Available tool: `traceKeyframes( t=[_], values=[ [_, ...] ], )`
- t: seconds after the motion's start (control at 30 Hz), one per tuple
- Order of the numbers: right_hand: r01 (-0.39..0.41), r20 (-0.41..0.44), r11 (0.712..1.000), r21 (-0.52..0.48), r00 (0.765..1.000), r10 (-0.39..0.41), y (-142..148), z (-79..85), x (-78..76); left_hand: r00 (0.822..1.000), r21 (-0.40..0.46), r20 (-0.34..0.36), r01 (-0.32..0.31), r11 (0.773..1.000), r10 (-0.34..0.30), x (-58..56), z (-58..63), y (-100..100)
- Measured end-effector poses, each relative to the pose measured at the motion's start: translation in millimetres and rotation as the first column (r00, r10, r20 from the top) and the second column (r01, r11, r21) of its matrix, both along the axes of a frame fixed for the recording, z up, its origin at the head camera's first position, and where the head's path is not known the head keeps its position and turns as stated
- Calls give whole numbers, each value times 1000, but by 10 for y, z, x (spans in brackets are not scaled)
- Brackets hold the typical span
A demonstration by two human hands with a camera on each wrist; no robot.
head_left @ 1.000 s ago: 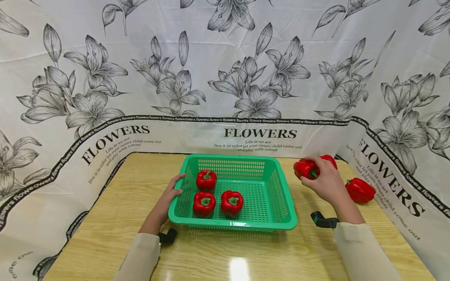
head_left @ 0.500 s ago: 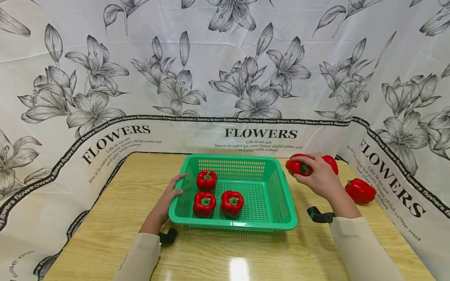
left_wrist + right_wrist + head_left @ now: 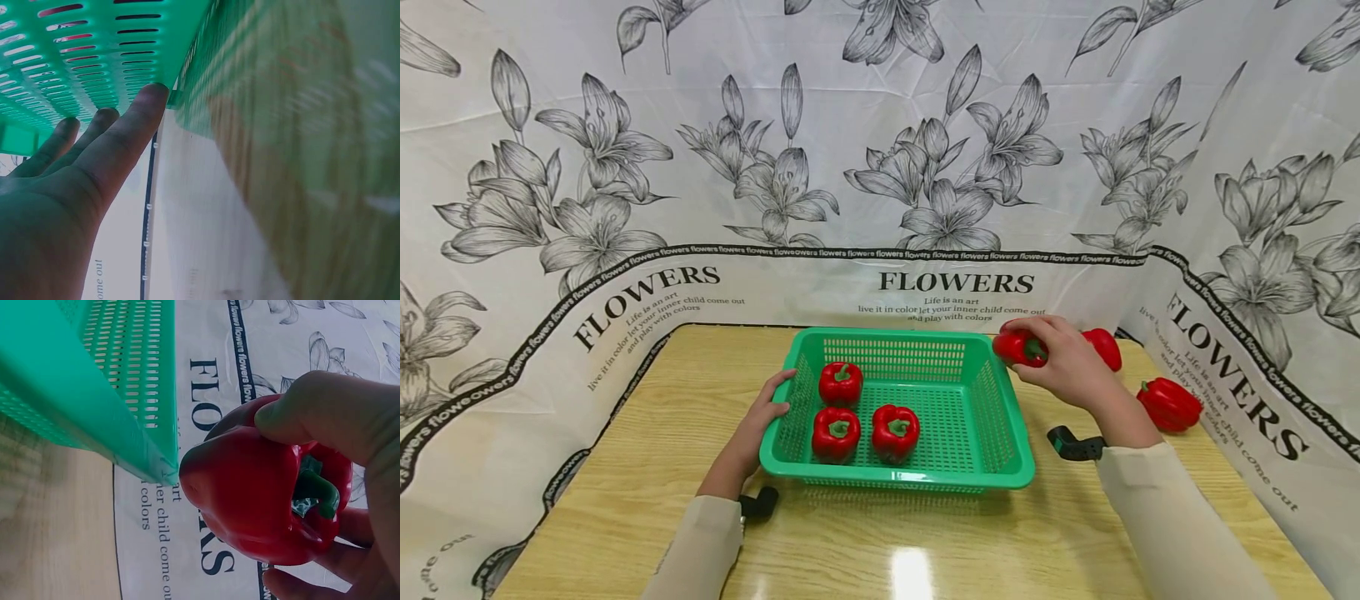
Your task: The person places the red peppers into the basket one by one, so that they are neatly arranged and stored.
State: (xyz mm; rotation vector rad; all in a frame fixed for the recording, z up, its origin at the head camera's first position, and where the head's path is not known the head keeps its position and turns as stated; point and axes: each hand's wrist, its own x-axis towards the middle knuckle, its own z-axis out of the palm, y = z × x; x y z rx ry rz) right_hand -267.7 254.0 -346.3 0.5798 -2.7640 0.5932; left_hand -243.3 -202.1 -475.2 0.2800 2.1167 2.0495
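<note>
My right hand (image 3: 1067, 358) pinches a red bell pepper (image 3: 1021, 348) just beyond the back right corner of the green basket (image 3: 895, 478). In the right wrist view, the thumb presses the top of this bell pepper (image 3: 244, 487), other fingers lie beneath it, and its green stem faces the palm. My left hand (image 3: 758, 427) touches the basket's left side. Straight fingers (image 3: 125, 137) lie against the basket's slotted outer wall in the left wrist view; the thumb is hidden there. Inside the basket stand three red bell peppers (image 3: 895, 433), towards its left half, stems up.
Two more red bell peppers lie on the right of the wooden table (image 3: 625, 475): one pepper (image 3: 1103, 348) behind my right hand, partly hidden, and another pepper (image 3: 1169, 405) nearer the right edge. A flower-printed cloth (image 3: 820, 292) encloses the back and sides.
My right hand has moved left and slightly back with the bell pepper, bringing it closer to the basket's back right corner. The left hand and basket have stayed put.
</note>
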Motion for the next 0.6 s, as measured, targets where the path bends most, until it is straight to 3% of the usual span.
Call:
traceKeyframes(
  t=[0.27, 0.6],
  values=[
    [-49, 56, 999, -3, 997, 49, -134, 76, -46, 1000, 4, -7, 18, 1000, -18, 22, 23, -15],
    [-148, 62, 989, 19, 987, 147, -353, 155, -99, 1000, 3, -1, 14, 1000, -14, 17, 29, -11]
  ],
)
